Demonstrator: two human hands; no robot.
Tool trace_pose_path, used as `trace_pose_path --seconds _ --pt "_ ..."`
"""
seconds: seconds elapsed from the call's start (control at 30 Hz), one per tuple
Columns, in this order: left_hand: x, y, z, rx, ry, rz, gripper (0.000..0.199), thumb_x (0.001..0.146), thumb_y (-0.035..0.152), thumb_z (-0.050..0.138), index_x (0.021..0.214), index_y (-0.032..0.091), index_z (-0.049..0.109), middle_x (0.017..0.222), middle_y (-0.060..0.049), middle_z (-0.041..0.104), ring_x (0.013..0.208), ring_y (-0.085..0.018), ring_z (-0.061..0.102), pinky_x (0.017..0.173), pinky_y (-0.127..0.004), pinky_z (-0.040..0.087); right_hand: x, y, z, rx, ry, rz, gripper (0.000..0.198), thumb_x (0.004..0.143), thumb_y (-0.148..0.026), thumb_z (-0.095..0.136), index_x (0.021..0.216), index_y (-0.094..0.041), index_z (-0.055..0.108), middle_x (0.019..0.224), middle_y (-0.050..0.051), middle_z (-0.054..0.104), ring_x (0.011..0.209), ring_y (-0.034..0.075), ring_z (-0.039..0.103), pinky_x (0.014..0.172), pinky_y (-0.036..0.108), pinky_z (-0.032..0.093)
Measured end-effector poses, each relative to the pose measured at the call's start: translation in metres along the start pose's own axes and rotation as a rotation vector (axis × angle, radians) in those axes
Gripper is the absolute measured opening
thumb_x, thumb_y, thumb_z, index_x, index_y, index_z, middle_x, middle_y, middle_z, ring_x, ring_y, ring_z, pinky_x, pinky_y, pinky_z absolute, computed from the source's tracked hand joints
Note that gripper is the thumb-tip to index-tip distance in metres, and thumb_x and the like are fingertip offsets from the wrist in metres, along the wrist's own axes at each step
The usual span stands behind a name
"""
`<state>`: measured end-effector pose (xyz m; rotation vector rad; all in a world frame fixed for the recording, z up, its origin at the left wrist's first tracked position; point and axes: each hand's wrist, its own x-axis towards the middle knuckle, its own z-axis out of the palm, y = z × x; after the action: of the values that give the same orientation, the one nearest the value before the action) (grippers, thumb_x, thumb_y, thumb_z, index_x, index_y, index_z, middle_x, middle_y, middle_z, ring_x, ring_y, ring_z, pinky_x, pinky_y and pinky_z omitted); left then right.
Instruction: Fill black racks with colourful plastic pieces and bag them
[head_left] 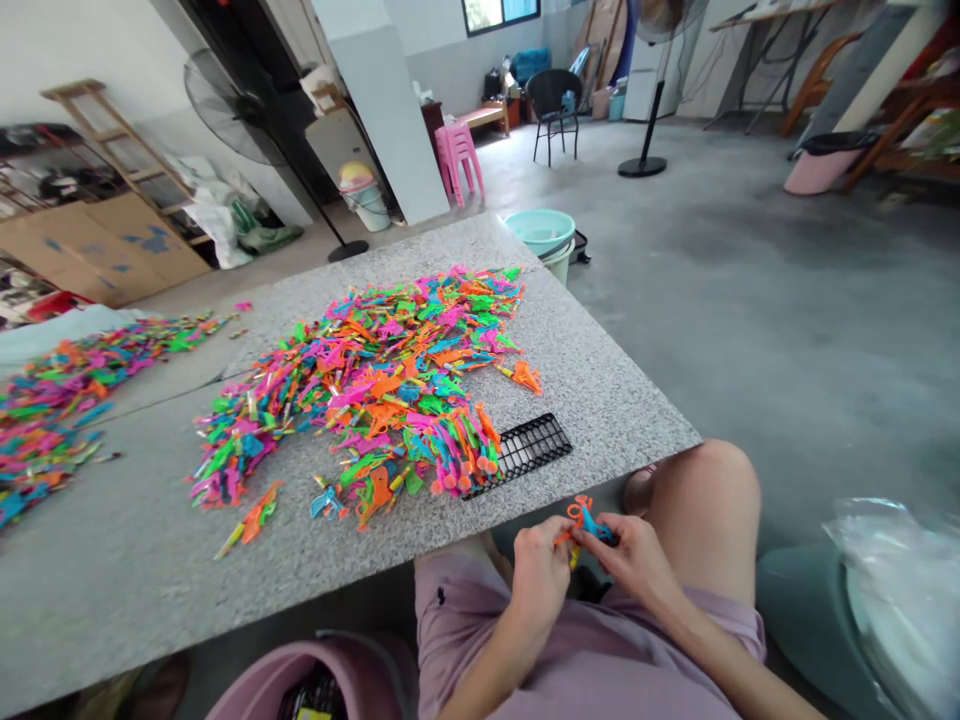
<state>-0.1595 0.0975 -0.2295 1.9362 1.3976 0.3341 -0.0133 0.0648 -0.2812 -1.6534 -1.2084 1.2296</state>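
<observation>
Over my lap, just off the table's front edge, my left hand (541, 565) and my right hand (636, 558) are close together, fingers pinched on small bright plastic pieces. An orange toy gun (578, 512) shows at the left hand's fingertips, its tip partly hidden. A blue toy gun (591, 525) sits under the right thumb and fingers. A little yellow piece (574, 556) pokes out below. On the table ahead, a black plastic grid tray (538, 446) has its left part filled with upright toy guns (465, 450).
A large heap of multicoloured toy guns (397, 350) covers the grey speckled table (600, 380); another pile (82, 390) lies left. A pink bucket (345, 660) holding black trays stands below the table. At right is a teal bin (802, 610) with clear plastic bags (900, 570).
</observation>
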Motion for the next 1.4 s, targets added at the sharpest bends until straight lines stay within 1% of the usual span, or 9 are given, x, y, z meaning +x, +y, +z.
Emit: trace_pose_path --seconds 0.2,0.57,0.63,0.73,0.83,1.03,1.17,1.27,1.4 --pt "-0.008 -0.003 0.003 0.005 -0.037 -0.067 0.031 0.081 0.001 0.049 0.083 0.02 0.073 0.074 0.0 0.074 0.065 -0.013 0.065 0.064 -0.02 0.043 -0.006 0.001 0.005 -0.097 -0.036 -0.007 0.052 0.081 -0.063 0.054 0.057 -0.018 0.055 0.047 0.0 0.053 0.047 0.013 0.048 0.047 0.023 0.03" --pt "-0.015 -0.012 0.017 0.028 -0.053 -0.164 0.031 0.08 0.002 0.047 0.087 0.02 0.072 0.074 -0.004 0.071 0.07 -0.018 0.066 0.067 -0.024 0.043 -0.009 0.011 0.022 0.209 -0.12 0.226 0.054 0.072 -0.071 0.061 0.066 -0.018 0.055 0.044 -0.003 0.05 0.035 0.012 0.047 0.035 0.022 0.033" --pt "-0.012 -0.012 0.018 -0.04 -0.029 -0.153 0.027 0.082 0.004 0.048 0.085 0.02 0.07 0.074 -0.003 0.071 0.069 -0.017 0.065 0.066 -0.023 0.044 -0.006 0.011 0.02 0.285 -0.119 0.203 0.053 0.069 -0.068 0.068 0.068 -0.016 0.058 0.051 -0.002 0.054 0.042 0.013 0.052 0.04 0.023 0.042" --pt "-0.005 -0.014 0.016 -0.178 0.01 -0.118 0.027 0.079 0.003 0.047 0.084 0.02 0.068 0.072 0.0 0.069 0.066 -0.015 0.062 0.064 -0.022 0.044 -0.001 0.003 0.009 0.479 -0.243 0.223 0.051 0.064 -0.062 0.076 0.079 -0.015 0.062 0.07 0.002 0.067 0.06 0.016 0.063 0.059 0.027 0.055" --pt "0.002 -0.016 0.015 -0.321 0.047 -0.085 0.026 0.079 0.004 0.045 0.087 0.019 0.064 0.075 0.0 0.068 0.07 -0.015 0.062 0.07 -0.023 0.045 0.003 -0.01 -0.002 0.633 -0.305 0.287 0.05 0.062 -0.059 0.079 0.08 -0.016 0.06 0.08 0.005 0.071 0.07 0.017 0.069 0.073 0.029 0.058" --pt "0.012 -0.013 0.011 -0.656 -0.068 -0.048 0.029 0.073 0.017 0.063 0.101 0.019 0.055 0.086 -0.003 0.071 0.075 -0.017 0.068 0.068 -0.024 0.051 0.01 -0.025 -0.011 0.557 -0.138 0.381 0.054 0.063 -0.058 0.079 0.083 -0.023 0.043 0.064 0.001 0.07 0.054 0.017 0.067 0.052 0.027 0.055" --pt "0.021 -0.008 0.005 -0.757 -0.05 -0.109 0.031 0.081 0.039 0.065 0.1 0.016 0.056 0.083 -0.006 0.072 0.071 -0.017 0.069 0.069 -0.028 0.055 0.01 -0.029 -0.026 0.352 -0.147 0.259 0.048 0.071 -0.061 0.07 0.079 -0.022 0.044 0.054 -0.003 0.062 0.041 0.013 0.055 0.04 0.023 0.042" --pt "0.031 -0.005 0.003 -0.76 -0.003 -0.121 0.04 0.083 0.05 0.064 0.1 0.014 0.059 0.088 -0.009 0.073 0.076 -0.019 0.07 0.073 -0.032 0.056 0.007 -0.031 -0.04 0.214 -0.048 0.06 0.04 0.073 -0.052 0.072 0.085 -0.019 0.055 0.071 0.0 0.066 0.055 0.012 0.056 0.048 0.023 0.044" --pt "0.035 0.006 -0.004 -0.663 0.055 -0.044 0.039 0.084 0.053 0.063 0.091 0.015 0.063 0.086 -0.008 0.072 0.081 -0.02 0.068 0.078 -0.034 0.054 0.003 -0.032 -0.039 0.216 -0.229 -0.024 0.036 0.072 -0.048 0.074 0.072 -0.018 0.055 0.064 -0.002 0.059 0.055 0.01 0.051 0.05 0.022 0.041"
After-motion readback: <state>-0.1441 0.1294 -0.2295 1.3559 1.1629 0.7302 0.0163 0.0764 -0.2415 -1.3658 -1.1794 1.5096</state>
